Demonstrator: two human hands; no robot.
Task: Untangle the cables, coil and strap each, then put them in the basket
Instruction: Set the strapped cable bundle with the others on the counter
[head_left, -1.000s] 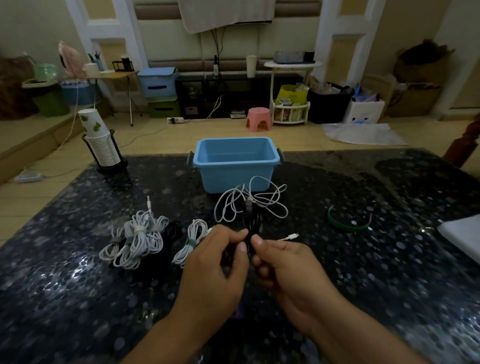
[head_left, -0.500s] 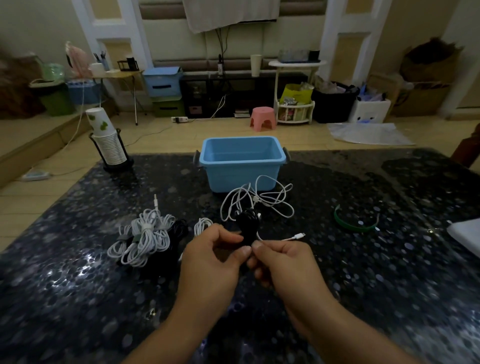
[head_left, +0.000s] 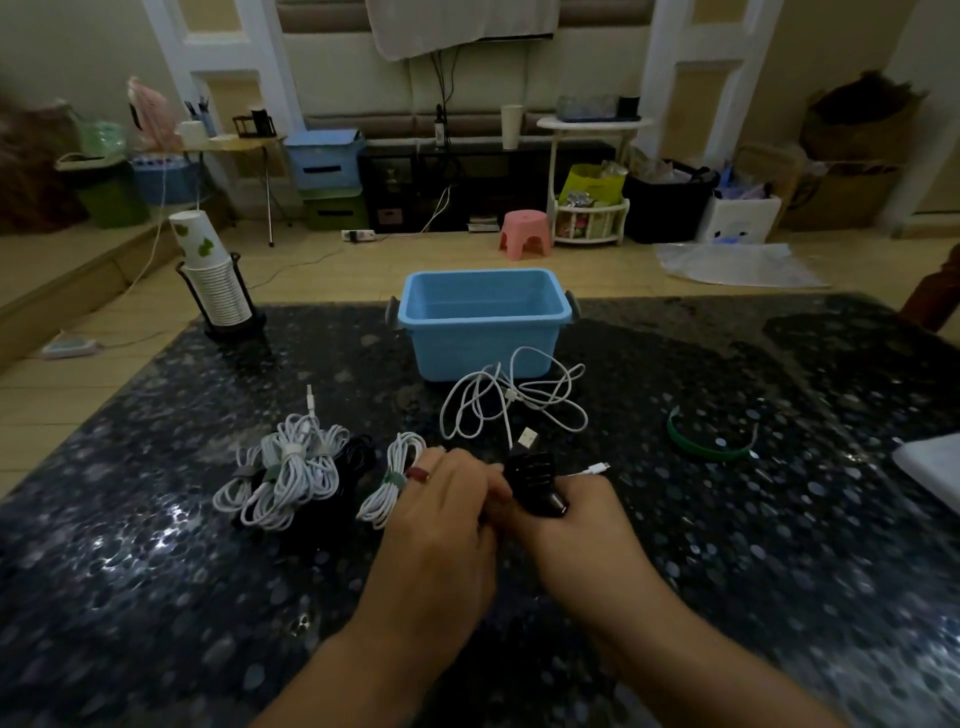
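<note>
Both hands meet just before the blue basket (head_left: 483, 332): the right hand (head_left: 576, 525) grips a coiled black cable (head_left: 537, 480), and the left hand (head_left: 441, 514) pinches at it. Strapped white bundles (head_left: 285, 467) lie left of the basket, still outside it; one loose white cable (head_left: 514, 400) remains.

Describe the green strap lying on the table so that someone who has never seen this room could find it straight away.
Start at the blue basket at the far middle of the dark speckled table. Look to its right and nearer the camera: the green strap lies there alone in an open curve. Unlike the white cables in front of the basket, it is a flat, short green band, and nothing touches it.
</note>
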